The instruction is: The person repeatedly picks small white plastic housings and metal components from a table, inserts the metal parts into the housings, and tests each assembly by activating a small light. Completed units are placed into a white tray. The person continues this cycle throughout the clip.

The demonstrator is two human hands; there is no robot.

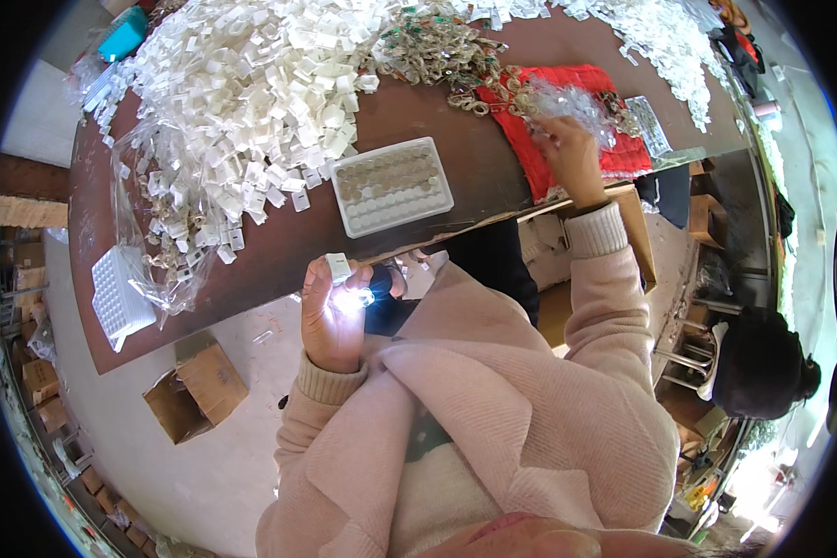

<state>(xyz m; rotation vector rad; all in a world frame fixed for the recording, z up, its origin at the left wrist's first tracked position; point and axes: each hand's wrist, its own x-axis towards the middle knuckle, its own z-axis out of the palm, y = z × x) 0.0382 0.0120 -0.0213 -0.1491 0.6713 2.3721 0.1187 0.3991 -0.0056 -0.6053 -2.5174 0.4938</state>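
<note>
Near the table's front edge, my left hand (330,325) is closed round a small white plastic piece (338,268). A bright white light (355,297) glows just below it at the fingers; the glare hides its shape. My right hand (572,158) reaches over a red cloth (527,153), its fingers bent together at a pile of clear plastic bits (577,107). What those fingers hold, if anything, cannot be made out. Between the hands lies a white tray (391,219) with rows of small round pieces, its front rows showing bare white hollows.
A large heap of small white pieces (251,84) covers the table's left. Clear and gold-coloured rings (437,51) lie at the back. Stacked white trays (119,293) stand at the left edge beside a clear bag (149,214). An open cardboard box (195,391) sits on the floor.
</note>
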